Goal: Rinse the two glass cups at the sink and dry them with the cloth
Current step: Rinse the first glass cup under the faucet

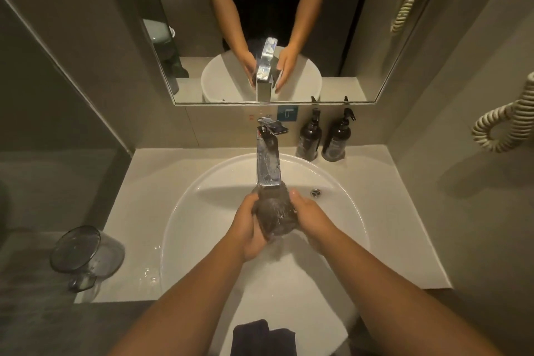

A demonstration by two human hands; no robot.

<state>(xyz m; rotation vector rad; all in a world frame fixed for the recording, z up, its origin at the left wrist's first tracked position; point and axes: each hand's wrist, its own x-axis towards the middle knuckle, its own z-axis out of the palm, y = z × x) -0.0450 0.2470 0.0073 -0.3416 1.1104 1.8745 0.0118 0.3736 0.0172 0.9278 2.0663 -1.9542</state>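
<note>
Both hands (254, 228) (310, 218) hold one cup (274, 215) under tap (269, 162); second cup (86, 254) beside sink (185, 211)

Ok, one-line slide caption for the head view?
Both hands, left and right, rinse a smoky glass cup under the chrome faucet; second grey glass cup waits on the counter.

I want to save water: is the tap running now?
Running: water splashes over the glass cup held by both hands under the faucet spout.
</note>
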